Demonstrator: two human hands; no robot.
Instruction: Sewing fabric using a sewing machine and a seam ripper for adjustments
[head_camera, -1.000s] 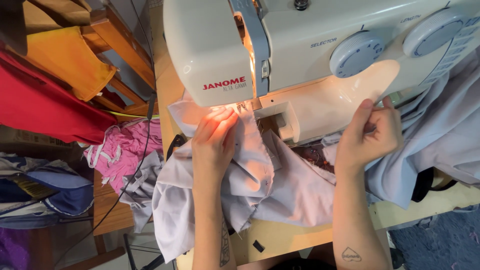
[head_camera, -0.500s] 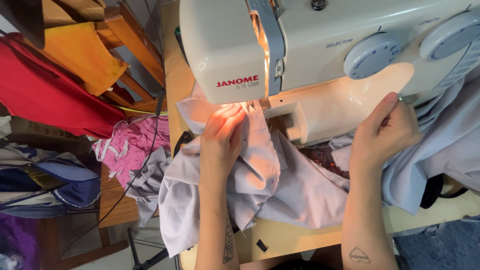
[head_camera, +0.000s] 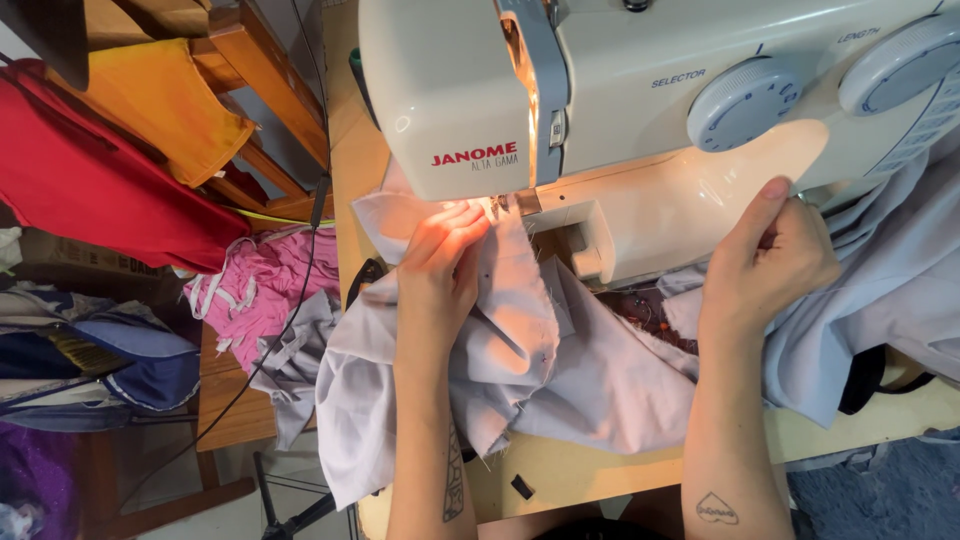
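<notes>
Wooden tabletop (head_camera: 610, 470) carried a cream sewing machine (head_camera: 640, 110) with two pale blue dials; its lamp lit the needle area. We noted pale lilac fabric (head_camera: 560, 370) heaped under the machine's arm and spilling over the tabletop's near and left edges.

Left hand (head_camera: 440, 275) lay flat on the fabric, fingers (head_camera: 450, 225) together and stretched toward the needle, pressing the cloth down just in front of the presser foot. Fingertips were close to the needle; we could not tell whether they touched the foot.

Right hand (head_camera: 770, 265) sat to the right of the machine's free arm, fingers curled and closed on a fold of the same fabric, thumb raised against the machine's body. More of the cloth bunched behind that hand.

Left of the tabletop, well apart from the hands: pink cloth (head_camera: 260, 285), red cloth (head_camera: 90, 190) and orange cloth (head_camera: 170, 100) draped on a wooden frame. A black cord (head_camera: 290, 320) ran down across the pink cloth.
</notes>
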